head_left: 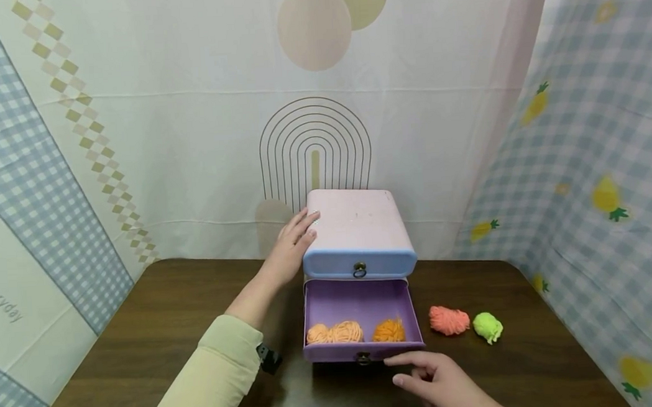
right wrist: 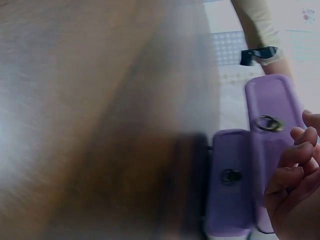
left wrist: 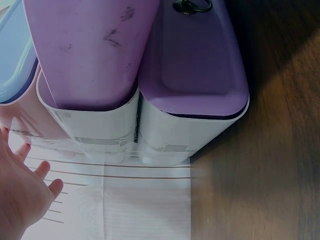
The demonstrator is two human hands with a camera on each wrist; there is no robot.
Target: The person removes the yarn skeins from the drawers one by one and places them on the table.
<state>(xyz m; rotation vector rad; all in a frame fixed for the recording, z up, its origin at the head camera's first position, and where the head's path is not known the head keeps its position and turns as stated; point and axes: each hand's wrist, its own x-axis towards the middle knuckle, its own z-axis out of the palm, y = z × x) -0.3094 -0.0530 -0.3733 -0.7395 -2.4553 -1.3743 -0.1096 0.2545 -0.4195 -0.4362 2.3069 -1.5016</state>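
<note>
A stacked drawer unit (head_left: 358, 217) with a pink top stands on the table. Its blue top drawer (head_left: 330, 265) is closed, while the purple middle drawer (head_left: 360, 301) is pulled out. Inside that drawer lie peach yarn (head_left: 346, 332) and an orange yarn ball (head_left: 388, 331) along the front. My left hand (head_left: 292, 246) rests on the unit's upper left edge, fingers spread. Just at the purple drawer's front right is my right hand (head_left: 434, 377), index finger extended and other fingers loosely bent, holding nothing. Whether the fingertip touches the drawer, I cannot tell.
Right of the drawer, a coral yarn bundle (head_left: 449, 320) and a lime-green yarn ball (head_left: 487, 327) lie on the brown wooden table (head_left: 198, 317). Below the pulled-out drawer is a closed purple drawer (left wrist: 200, 65). A patterned cloth (head_left: 188, 143) hangs behind the unit.
</note>
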